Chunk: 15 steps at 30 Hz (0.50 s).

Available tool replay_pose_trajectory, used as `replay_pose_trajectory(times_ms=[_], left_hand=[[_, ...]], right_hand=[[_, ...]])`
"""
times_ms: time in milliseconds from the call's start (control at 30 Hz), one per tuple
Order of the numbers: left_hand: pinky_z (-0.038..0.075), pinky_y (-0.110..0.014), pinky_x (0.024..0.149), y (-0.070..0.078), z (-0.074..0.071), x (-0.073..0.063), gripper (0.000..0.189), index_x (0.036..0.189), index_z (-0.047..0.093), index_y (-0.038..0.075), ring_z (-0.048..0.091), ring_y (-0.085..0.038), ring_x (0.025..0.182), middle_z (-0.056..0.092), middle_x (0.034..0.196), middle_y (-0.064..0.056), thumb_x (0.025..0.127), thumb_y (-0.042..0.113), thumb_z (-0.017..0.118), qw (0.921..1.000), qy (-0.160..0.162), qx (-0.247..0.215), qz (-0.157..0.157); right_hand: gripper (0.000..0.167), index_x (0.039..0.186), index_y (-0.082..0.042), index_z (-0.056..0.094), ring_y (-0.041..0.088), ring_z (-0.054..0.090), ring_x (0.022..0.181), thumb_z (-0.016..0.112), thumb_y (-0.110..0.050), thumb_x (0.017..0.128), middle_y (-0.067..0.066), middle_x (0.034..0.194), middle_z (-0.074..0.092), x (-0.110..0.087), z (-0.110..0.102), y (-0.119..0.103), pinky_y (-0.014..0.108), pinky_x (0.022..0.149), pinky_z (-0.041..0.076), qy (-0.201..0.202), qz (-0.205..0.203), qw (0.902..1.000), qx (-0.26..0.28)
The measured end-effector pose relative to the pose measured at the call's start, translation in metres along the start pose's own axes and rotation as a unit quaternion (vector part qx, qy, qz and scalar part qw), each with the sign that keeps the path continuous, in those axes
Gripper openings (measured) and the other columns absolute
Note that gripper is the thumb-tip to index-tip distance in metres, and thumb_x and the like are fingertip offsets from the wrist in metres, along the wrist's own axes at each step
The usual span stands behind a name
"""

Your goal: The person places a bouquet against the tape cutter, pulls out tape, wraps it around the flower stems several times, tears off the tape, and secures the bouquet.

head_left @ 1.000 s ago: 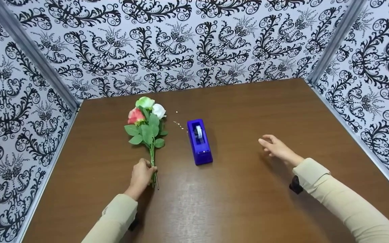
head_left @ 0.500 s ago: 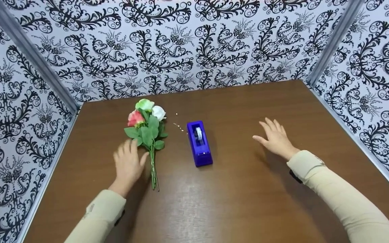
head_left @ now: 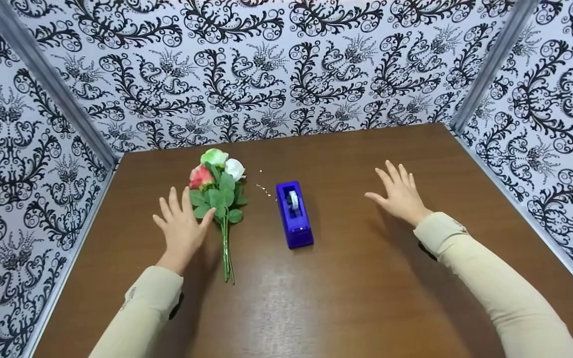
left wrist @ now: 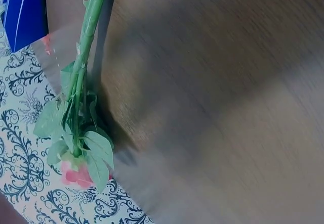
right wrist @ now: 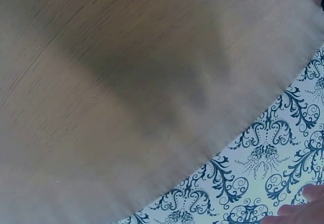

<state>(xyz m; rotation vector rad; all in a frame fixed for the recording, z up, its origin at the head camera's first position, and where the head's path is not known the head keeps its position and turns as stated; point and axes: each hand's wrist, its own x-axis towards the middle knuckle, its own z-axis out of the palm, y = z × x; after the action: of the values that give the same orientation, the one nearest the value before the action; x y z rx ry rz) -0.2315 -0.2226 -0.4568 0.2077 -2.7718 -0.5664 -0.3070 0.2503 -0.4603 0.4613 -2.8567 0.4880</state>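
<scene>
A small bunch of artificial roses, with one red, one green-white and one white bloom, lies on the brown table, its green stems pointing towards the person. My left hand hovers just left of the stems with fingers spread, the thumb overlapping a leaf in the head view. To the right of the flowers stands a blue tape dispenser with a roll of clear tape in it. My right hand is held over the table right of the dispenser, fingers spread and holding nothing.
The wooden table is enclosed by walls with black scroll patterns at the back and both sides. Several tiny pale flecks lie between the flowers and the dispenser.
My left hand has let go of the flower stems and moved up and left, its fingers spreading. My right hand has opened out and shifted slightly forward and left. Flowers and dispenser stay put.
</scene>
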Motion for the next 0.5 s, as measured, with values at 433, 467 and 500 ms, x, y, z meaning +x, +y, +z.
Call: replay_pose_trajectory(times_ms=[433, 467, 500], left_hand=[[0.003, -0.071, 0.098, 0.0012, 0.0047, -0.0017, 0.081, 0.143, 0.021, 0.003, 0.001, -0.050, 0.134, 0.009, 0.149, -0.023, 0.086, 0.051, 0.052, 0.9999, -0.009, 0.003, 0.004], [0.003, -0.071, 0.098, 0.0011, 0.0048, -0.0019, 0.081, 0.143, 0.021, 0.003, 0.001, -0.050, 0.134, 0.009, 0.149, -0.023, 0.086, 0.051, 0.052, 1.0000, -0.008, 0.003, 0.003], [0.003, -0.071, 0.098, 0.0009, 0.0048, -0.0021, 0.081, 0.143, 0.021, 0.003, 0.001, -0.050, 0.134, 0.009, 0.149, -0.023, 0.086, 0.052, 0.052, 1.0000, -0.008, 0.003, 0.003]], right_hand=[[0.073, 0.139, -0.004, 0.034, 0.049, 0.010, 0.133, 0.054, -0.050, 0.086, 0.021, 0.148, 0.018, -0.0019, -0.0004, -0.0006, 0.063, 0.105, 0.007, -0.008, 0.009, 0.9999, 0.003], [0.073, 0.139, -0.004, 0.034, 0.049, 0.010, 0.133, 0.054, -0.050, 0.086, 0.021, 0.148, 0.018, -0.0019, -0.0005, -0.0011, 0.062, 0.105, 0.008, -0.008, 0.009, 0.9999, 0.004], [0.073, 0.139, -0.004, 0.034, 0.049, 0.010, 0.133, 0.054, -0.050, 0.086, 0.021, 0.148, 0.018, -0.0020, -0.0007, -0.0014, 0.063, 0.105, 0.008, -0.009, 0.009, 0.9999, 0.005]])
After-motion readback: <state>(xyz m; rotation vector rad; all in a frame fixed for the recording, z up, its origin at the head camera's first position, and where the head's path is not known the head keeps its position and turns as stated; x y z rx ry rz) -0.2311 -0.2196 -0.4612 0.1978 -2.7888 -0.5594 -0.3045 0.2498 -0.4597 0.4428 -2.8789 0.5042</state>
